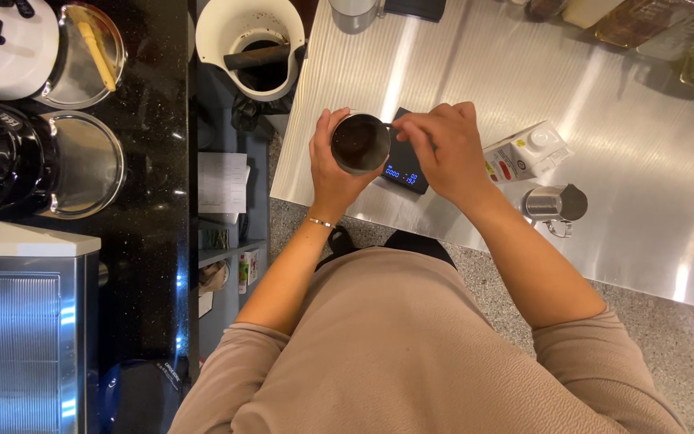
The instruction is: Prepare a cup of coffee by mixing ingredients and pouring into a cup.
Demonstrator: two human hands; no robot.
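My left hand (331,165) grips a round metal cup (361,143) with dark grounds inside, held above the near edge of the steel counter (620,145). My right hand (441,149) is closed at the cup's right rim, pinching a thin tool that I can barely see. Just behind and under the cup lies a small black digital scale (406,169) with a lit blue display. A thin bracelet circles my left wrist.
A white carton (526,153) lies on the counter right of the scale, with a small steel pitcher (554,205) in front of it. A white bin (252,44) stands beyond the counter's left end. Grinders and round steel lids (86,165) fill the black counter at left.
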